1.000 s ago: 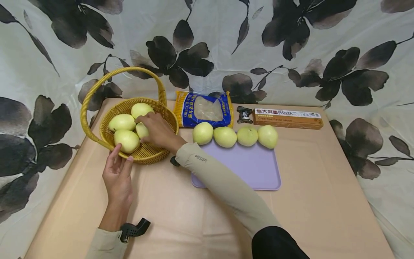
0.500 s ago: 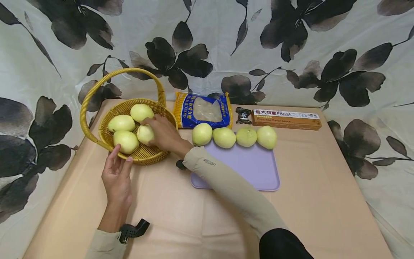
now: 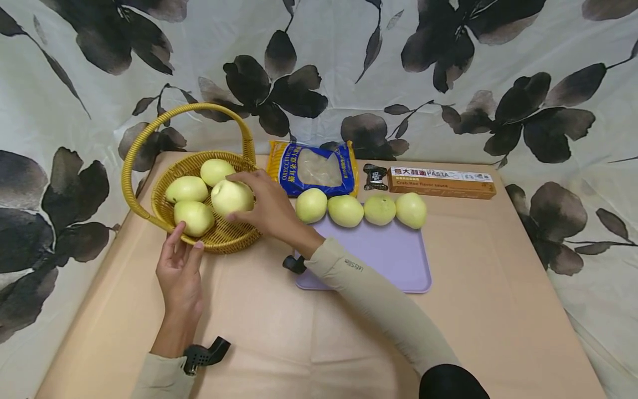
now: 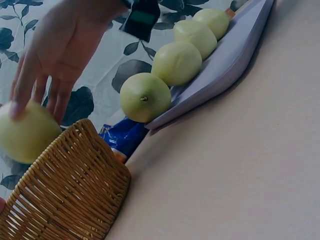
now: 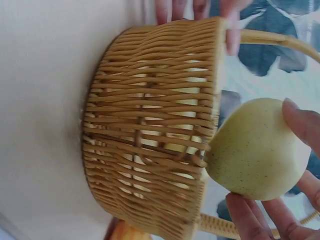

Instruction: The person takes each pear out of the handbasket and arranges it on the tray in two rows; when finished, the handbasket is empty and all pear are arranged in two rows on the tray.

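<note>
My right hand [image 3: 271, 208] holds a pale yellow-green pear [image 3: 231, 198] between thumb and fingers, at the right side of the wicker basket [image 3: 226, 241]. In the right wrist view this pear [image 5: 260, 150] is up at the rim, partly above it. Three similar pears [image 3: 193, 218] lie in the basket. My left hand [image 3: 181, 282] grips the basket's near rim, its thumb over the edge and its fingers against the outer wall. Several more pears [image 3: 346, 211] stand in a row along the far edge of the lilac tray [image 3: 374, 260], right of the basket.
A blue and yellow pasta bag [image 3: 314, 169] lies behind the tray. Right of it are a small black packet [image 3: 375, 177] and a long pasta box [image 3: 442, 182]. The basket's tall handle [image 3: 130, 172] arches over its far left side. A floral cloth [image 3: 349, 83] hangs behind the table.
My right hand has lifted a pear from inside the basket and moved it up and slightly right. My left hand stays at the basket's rim.
</note>
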A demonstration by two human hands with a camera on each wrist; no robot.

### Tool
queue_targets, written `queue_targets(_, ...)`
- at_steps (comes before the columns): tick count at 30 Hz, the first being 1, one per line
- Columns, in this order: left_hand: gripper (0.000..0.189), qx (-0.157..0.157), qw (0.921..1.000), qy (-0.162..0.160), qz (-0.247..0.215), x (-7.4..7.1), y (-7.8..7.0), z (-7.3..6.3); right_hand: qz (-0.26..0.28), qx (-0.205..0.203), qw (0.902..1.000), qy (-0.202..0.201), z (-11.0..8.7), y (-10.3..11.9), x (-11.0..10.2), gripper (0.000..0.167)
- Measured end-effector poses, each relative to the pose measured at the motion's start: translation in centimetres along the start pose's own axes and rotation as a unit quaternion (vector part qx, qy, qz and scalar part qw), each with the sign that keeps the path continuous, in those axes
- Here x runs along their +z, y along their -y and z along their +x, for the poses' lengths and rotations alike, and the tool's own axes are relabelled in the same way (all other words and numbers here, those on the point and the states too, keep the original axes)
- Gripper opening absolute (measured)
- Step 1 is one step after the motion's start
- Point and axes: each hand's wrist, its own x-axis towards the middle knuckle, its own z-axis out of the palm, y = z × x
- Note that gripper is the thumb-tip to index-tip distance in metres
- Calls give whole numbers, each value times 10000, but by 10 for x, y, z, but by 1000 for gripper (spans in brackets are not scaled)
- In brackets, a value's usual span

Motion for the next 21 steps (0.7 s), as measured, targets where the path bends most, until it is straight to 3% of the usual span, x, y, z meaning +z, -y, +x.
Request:
queue_targets(4, 59, 21, 10000, -4, 12, 0, 1, 0, 360, -30, 9990, -266, -14, -1, -17, 72)
queue_targets(11, 58, 43, 10000, 0, -2, 0, 1, 0, 979, 325, 9928, -604, -39, -8, -38, 69)
queue_targets(21, 59, 7, 10000, -31, 49, 0, 0, 0, 937, 792, 9885, -882, -78, -35, -53, 70)
